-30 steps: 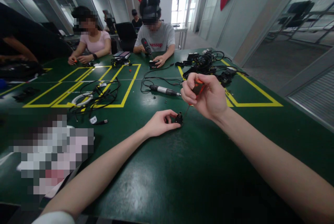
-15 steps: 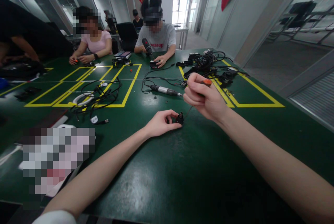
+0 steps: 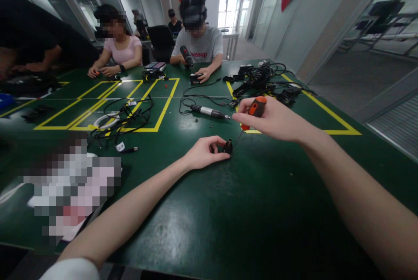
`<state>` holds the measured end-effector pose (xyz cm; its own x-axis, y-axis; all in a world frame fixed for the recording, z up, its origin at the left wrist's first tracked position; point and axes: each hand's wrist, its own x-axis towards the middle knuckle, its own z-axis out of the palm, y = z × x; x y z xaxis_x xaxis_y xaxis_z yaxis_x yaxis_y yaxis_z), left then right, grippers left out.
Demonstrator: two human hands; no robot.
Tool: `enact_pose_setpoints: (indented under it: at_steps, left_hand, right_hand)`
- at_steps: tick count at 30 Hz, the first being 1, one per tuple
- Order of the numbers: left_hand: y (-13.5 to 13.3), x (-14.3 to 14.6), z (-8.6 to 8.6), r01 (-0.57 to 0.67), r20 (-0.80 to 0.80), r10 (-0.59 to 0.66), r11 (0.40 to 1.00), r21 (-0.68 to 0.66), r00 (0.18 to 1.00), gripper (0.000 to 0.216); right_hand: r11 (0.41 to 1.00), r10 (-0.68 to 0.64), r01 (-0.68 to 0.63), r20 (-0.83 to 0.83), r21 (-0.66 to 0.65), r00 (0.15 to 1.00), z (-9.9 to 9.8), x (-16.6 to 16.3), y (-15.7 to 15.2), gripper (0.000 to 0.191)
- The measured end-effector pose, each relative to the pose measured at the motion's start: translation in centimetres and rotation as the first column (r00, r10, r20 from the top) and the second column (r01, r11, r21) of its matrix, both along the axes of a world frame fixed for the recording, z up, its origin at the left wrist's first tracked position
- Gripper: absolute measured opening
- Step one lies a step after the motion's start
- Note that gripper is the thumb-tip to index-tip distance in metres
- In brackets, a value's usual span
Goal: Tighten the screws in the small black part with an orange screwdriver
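Note:
My left hand (image 3: 206, 153) pinches a small black part (image 3: 228, 147) against the green tabletop; a short metal cylinder stands up from it. My right hand (image 3: 274, 119) is closed around a screwdriver (image 3: 257, 108) with an orange and dark handle. Its thin shaft slants down and left, and the tip reaches the right side of the black part. Whether the tip sits in a screw is too small to tell. Just beyond my hands lies a pen-shaped electric screwdriver (image 3: 209, 111), silver and black, with its cable.
A tangle of black cables (image 3: 261, 77) lies at the back right. More looped cables (image 3: 127, 116) are on the left, within yellow tape lines. A blurred-out object (image 3: 78, 197) lies near my left forearm. Across the table (image 3: 183, 210), a co-worker (image 3: 197, 45) holds a power drill.
My right hand has loosened from a tight fist and turned on the screwdriver, so more of the handle shows. My left hand still holds the black part. The view has shifted slightly.

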<state>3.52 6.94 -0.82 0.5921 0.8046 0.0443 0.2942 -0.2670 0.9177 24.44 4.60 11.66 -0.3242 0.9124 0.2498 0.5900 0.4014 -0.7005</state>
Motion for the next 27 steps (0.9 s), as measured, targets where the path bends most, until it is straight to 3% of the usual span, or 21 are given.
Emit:
enact_pose_setpoints:
  at_steps: [5, 13, 27]
  left_hand:
    - [0.0, 0.0, 0.0, -0.002, 0.0, 0.002, 1.0, -0.003, 1.0, 0.039]
    - [-0.1, 0.0, 0.3, -0.002, -0.013, 0.002, 1.0, -0.006, 1.0, 0.038]
    - [0.0, 0.0, 0.0, -0.006, -0.014, 0.006, 1.0, -0.002, 1.0, 0.04]
  right_hand:
    - [0.993, 0.085, -0.08, 0.063, -0.088, 0.994, 0.5, 0.2, -0.2, 0.029]
    - [0.977, 0.12, -0.098, 0.109, -0.19, 0.987, 1.0, 0.2, -0.7, 0.015]
    - [0.975, 0.174, -0.152, 0.129, -0.163, 0.976, -0.1, -0.3, -0.1, 0.01]
